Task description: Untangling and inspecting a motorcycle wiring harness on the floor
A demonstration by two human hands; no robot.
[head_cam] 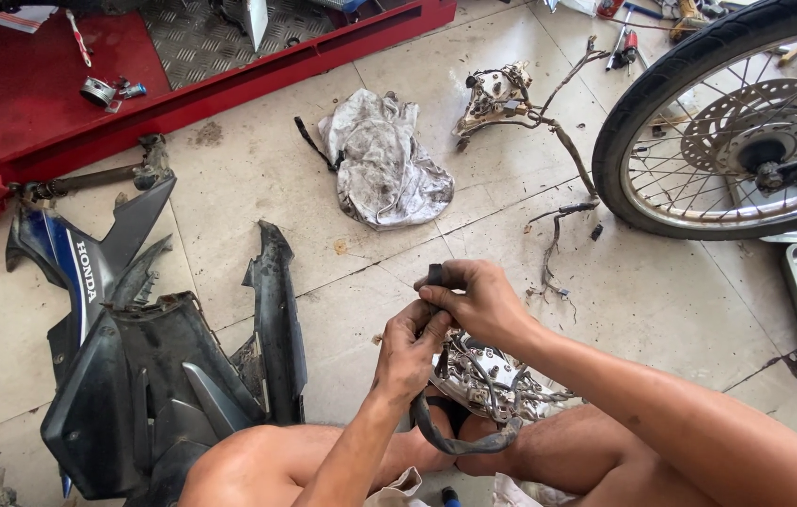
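Two hands on one thick black cable [436, 427] — the left hand [410, 352] is wrapped tight around it lower down, and the right hand [475, 299] pinches the top end, fingers closed over it. My guess is the low grip steadies it while the upper fingers work the end. From there the cable loops down over the person's bare legs, right in front of a round metal part [488, 376] tangled with wires, sitting on the floor at about 4 o'clock from the hands. Further out: black and blue fairing panels [136, 376] piled at 9 o'clock, a dirty rag [384, 160] at 12, an old wiring harness [511, 103] past it, and a spoked wheel [736, 122] with a brake disc at 2 o'clock — all within arm's reach on the tile.
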